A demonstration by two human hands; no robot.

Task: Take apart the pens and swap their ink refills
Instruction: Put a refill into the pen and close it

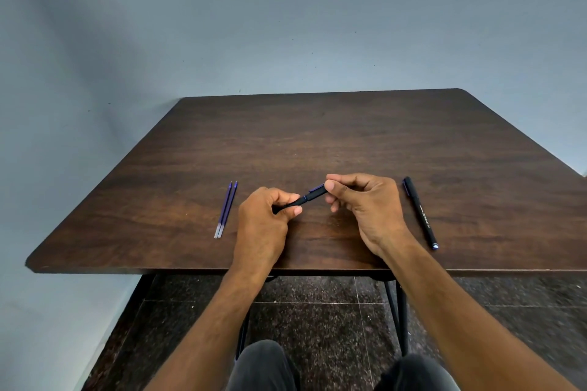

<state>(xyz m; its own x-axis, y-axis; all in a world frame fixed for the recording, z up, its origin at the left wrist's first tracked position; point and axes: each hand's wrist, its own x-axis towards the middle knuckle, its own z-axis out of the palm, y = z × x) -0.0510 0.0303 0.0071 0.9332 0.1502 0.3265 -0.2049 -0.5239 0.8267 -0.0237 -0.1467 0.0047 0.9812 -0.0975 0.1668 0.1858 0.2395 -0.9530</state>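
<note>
**Both hands on one pen above the desk**

The person sits at a dark wooden desk [317, 136] and holds a black pen [309, 195] just above it, near the front edge. The left hand [263, 216] has its fingers curled round the pen's lower end, thumb and forefinger closing on the barrel. The right hand [365, 200] pinches the upper end, where a blue clip shows, between thumb and fingertips. The pen slants from 8 o'clock up to 2 o'clock between the two hands.

Two blue refills [226, 209] lie side by side, touching or nearly so, at 9 o'clock of the left hand, their clear ends toward the person. A second black pen [421, 213] lies flat at 3 o'clock of the right hand, apart from it, with white lettering along its barrel and a blue end nearest the person.

Below the desk edge, dark speckled floor tiles [317, 311] and the person's knees show.
</note>
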